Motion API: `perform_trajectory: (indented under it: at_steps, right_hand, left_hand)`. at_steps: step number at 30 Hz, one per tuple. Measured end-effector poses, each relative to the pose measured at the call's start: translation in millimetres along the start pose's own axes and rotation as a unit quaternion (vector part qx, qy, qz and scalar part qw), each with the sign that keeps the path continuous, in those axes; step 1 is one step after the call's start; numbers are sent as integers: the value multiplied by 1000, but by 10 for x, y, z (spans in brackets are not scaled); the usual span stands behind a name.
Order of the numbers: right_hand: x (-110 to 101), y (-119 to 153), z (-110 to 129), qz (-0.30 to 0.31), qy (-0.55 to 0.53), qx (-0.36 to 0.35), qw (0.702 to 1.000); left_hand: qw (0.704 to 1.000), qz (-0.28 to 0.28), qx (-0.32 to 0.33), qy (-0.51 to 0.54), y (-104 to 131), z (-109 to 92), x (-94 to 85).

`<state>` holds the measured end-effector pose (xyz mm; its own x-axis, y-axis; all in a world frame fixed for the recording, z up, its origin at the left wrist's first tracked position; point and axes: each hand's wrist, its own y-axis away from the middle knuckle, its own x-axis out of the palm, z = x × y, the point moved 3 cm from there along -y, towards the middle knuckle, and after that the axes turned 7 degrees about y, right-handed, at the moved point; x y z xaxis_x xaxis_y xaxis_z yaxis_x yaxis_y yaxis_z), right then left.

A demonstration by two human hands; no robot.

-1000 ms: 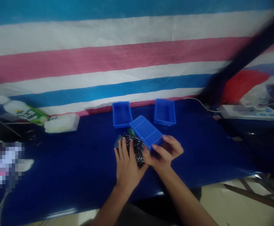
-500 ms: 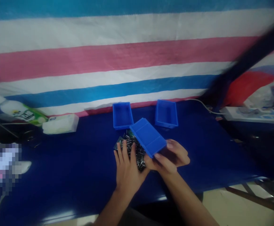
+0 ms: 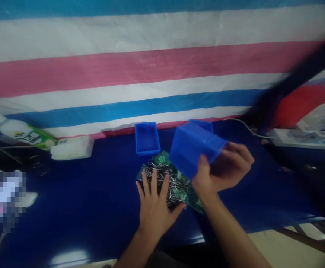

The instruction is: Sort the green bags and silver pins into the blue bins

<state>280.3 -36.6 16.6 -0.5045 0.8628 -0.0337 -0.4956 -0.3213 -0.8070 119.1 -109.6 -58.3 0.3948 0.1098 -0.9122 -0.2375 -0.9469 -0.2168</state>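
Note:
A heap of small metal pins, perhaps screws or nails [image 3: 176, 184], lies on a green plastic sheet or bag [image 3: 162, 158] at the middle of the table. My left hand [image 3: 155, 208] rests spread at the heap's near left side, fingertips touching the pins. Above the heap's right side, my right hand [image 3: 223, 169] grips a blue plastic bin [image 3: 193, 147], tilted with its underside and a side wall toward me; its inside is hidden. Behind stand a second blue bin [image 3: 147, 152] and, mostly covered by the held one, a third blue bin [image 3: 208, 125].
The blue-covered table [image 3: 95, 208] meets a striped cloth wall [image 3: 123, 70] at the back. To the left are a tissue pack [image 3: 73, 147], a white-green bottle [image 3: 22, 132] and cables. A power strip [image 3: 299, 141] and a red bag [image 3: 304, 104] sit at the right.
The blue bin in my right hand has moved up and right, and its tilt has changed. More of the metal pins and green plastic show. My left hand stays spread, shifted slightly right.

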Motion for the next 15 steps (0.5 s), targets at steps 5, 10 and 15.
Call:
perform_trajectory:
  at_steps: [5,10,15]
  right_hand:
    - [467,-434,-422,78,-4,136,988]
    - [1009,-624,-768,234,16,161,959]
    - [1333,-512,-804,321,62,172,929]
  left_hand:
    - [1000,15,26,-4,3,3,-8]
    - [999,10,37,17,35,-3,-22]
    - [999,7,31,43,31,6,-157]
